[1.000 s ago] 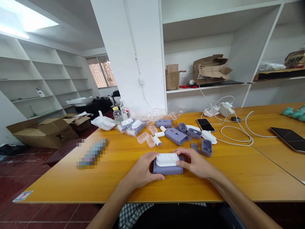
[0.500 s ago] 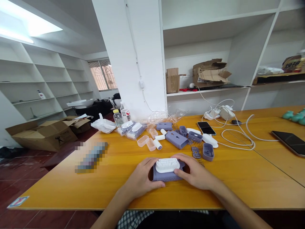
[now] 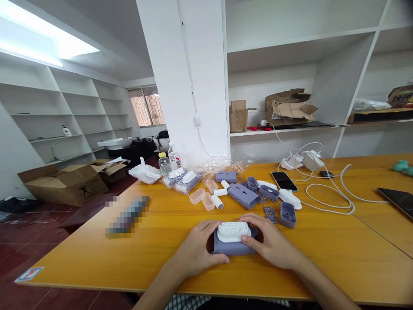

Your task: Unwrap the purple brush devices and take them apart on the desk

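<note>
A purple perforated case (image 3: 232, 247) with a white bristled brush insert (image 3: 233, 231) on top rests on the wooden table (image 3: 97, 254) near its front edge. My left hand (image 3: 195, 249) wraps around the case's left end, thumb along its front. My right hand (image 3: 272, 244) grips the right end, with its thumb pressed against the white insert. Both hands are closed on the case.
Behind the case lie more purple shells (image 3: 242, 196), a purple cup piece (image 3: 288, 214), white rollers (image 3: 217, 201), clear pink trays (image 3: 196, 196) and wrapped packs (image 3: 184, 180). Two phones (image 3: 284, 181), a charger with white cables (image 3: 325, 189), bottles (image 3: 164, 162) and a cardboard box (image 3: 64, 183) on the floor are around.
The view has tilted, so the table contents sit lower and slightly to the right in the picture. Both hands keep their hold on the purple case, pressing the white insert.
</note>
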Demonstrator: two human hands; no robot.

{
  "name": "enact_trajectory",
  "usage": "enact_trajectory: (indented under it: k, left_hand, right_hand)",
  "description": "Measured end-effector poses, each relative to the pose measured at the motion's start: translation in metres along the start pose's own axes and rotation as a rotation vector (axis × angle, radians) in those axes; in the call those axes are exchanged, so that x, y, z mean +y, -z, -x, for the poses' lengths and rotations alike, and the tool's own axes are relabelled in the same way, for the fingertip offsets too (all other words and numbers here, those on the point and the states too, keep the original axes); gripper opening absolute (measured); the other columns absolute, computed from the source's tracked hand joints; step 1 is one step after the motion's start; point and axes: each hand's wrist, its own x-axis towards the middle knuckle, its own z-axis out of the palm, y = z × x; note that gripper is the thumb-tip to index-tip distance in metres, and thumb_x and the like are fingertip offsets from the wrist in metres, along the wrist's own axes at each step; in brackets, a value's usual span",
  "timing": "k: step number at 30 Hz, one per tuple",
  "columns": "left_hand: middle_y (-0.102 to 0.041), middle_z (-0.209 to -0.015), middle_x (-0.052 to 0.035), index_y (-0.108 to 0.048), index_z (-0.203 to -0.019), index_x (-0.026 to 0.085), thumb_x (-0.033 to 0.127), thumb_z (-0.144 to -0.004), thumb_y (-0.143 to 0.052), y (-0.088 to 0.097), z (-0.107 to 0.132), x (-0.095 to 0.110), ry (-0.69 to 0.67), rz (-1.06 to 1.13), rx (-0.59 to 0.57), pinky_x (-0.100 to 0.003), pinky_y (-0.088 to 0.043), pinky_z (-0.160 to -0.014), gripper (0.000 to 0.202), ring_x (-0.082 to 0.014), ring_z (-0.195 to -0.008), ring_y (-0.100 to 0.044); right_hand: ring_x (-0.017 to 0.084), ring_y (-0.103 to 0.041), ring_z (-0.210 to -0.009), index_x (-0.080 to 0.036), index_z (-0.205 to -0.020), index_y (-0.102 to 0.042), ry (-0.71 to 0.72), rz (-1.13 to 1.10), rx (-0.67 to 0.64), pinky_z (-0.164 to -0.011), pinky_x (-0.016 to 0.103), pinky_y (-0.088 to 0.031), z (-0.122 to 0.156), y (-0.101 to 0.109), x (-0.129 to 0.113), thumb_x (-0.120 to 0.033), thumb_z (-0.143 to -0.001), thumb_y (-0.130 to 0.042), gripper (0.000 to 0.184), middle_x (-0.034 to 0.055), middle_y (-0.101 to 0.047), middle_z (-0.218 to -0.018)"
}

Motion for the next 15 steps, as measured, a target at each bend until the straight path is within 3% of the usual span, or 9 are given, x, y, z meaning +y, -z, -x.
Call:
enact_trajectory:
  k: [10,15]
  left_hand:
    - [-0.067,-0.144,-0.014,-0.063,-0.145,0.025,0.061,-0.071,-0.096,0.0016,0.0002,0.0023,0.029,0.034,-0.037,-0.055,-0.048,-0.117,0.089,-0.0378,-0.132,-0.064]
    - [-0.071,-0.137,-0.0111,-0.065,-0.136,0.026,0.054,-0.064,-0.101,0.0001,0.0019,0.0014,0.126,0.022,0.004,-0.054,-0.053,-0.11,0.085,-0.0387,-0.126,-0.067]
  right_hand:
    - [0.036,-0.066,-0.124,-0.023,-0.124,-0.072,-0.035,0.044,-0.012,-0.11,0.055,-0.048,0.0013,0.0043,0.0004,-0.052,-0.098,-0.069,0.04,0.0147,-0.073,-0.133]
    - [0.037,-0.065,-0.129,-0.025,-0.127,-0.073,-0.065,0.075,-0.002,-0.114,0.057,-0.046,0.0018,0.0021,0.0007,-0.047,-0.097,-0.071,0.038,0.0135,-0.073,-0.137]
